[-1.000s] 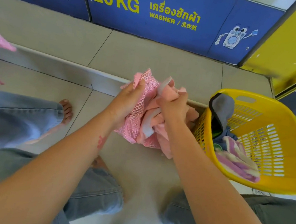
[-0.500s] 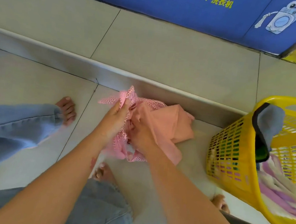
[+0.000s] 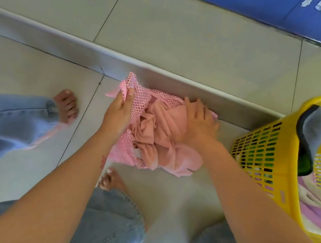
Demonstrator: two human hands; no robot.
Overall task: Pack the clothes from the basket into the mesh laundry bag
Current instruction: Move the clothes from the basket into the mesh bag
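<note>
Two knees in light blue jeans [image 3: 109, 222] fill the near edge. The person is crouched, one bare foot [image 3: 112, 180] on the pale tiled floor [image 3: 27, 165]. Both forearms reach forward.

Left hand [image 3: 118, 113]: grip pinching the raised rim of the pink open-weave mesh laundry bag [image 3: 138, 100], thumb against fingers, mouth held up.

Right hand [image 3: 200, 124]: grip spread, fingers flat, pressing down on the crumpled salmon-pink fabric garment [image 3: 159, 135].

The garment is partly inside the bag, its near part spilling onto the floor. The bag lies on the floor just beyond the foot.

Yellow slotted plastic basket [image 3: 262, 161] sits just right of the bag. A grey cloth [image 3: 315, 129] is draped over its rim, a purple-and-white striped cloth [image 3: 315, 209] lies inside, and something green shows behind the slots.

Second person's bare foot [image 3: 67, 105] and jeans leg are at left. Beyond is a low tiled step [image 3: 123, 57], then a blue printed panel [image 3: 232, 2].

Step, judged: stuffing one garment into the bag. The next move likely calls for tucking the loose part past the rim with the mouth held open, then reaching right to the basket. Most of the task looks undone.
</note>
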